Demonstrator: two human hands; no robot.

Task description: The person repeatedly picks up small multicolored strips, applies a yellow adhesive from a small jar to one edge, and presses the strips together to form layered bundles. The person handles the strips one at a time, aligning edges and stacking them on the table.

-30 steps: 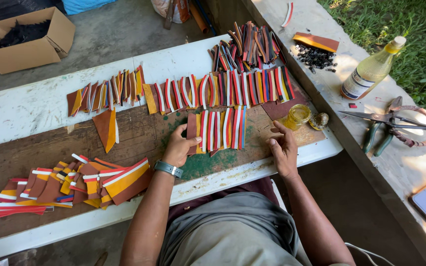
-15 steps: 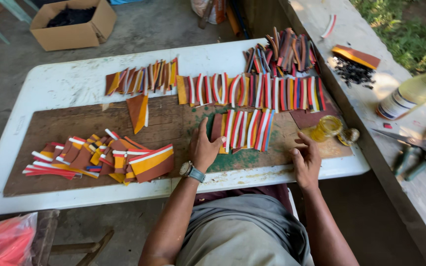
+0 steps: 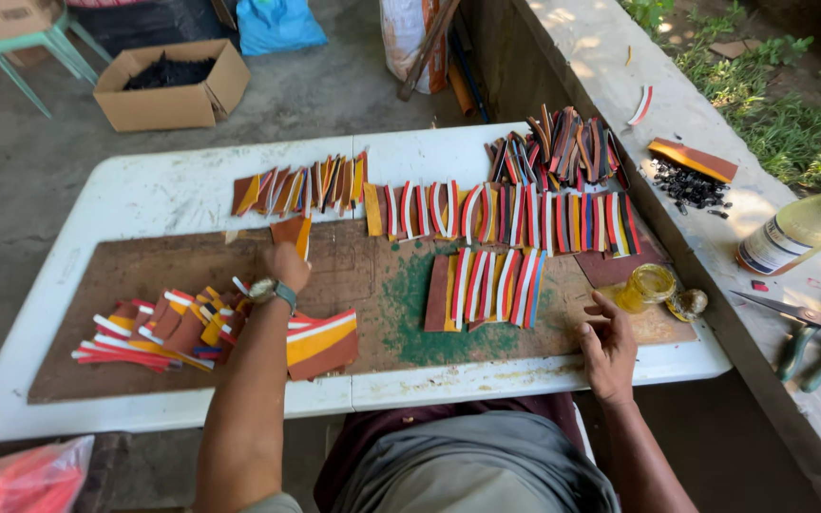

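On board — left hand pinching brown-orange piece, long axis pointing away; right hand spread.

Brown cardboard box, white-labelled bottle

My left arm stretches forward, a watch on its wrist, the left hand curled, and it seems to pinch something, though the fingers are hidden. My right hand lies low and relaxed, fingers loosely spread, its grip empty.
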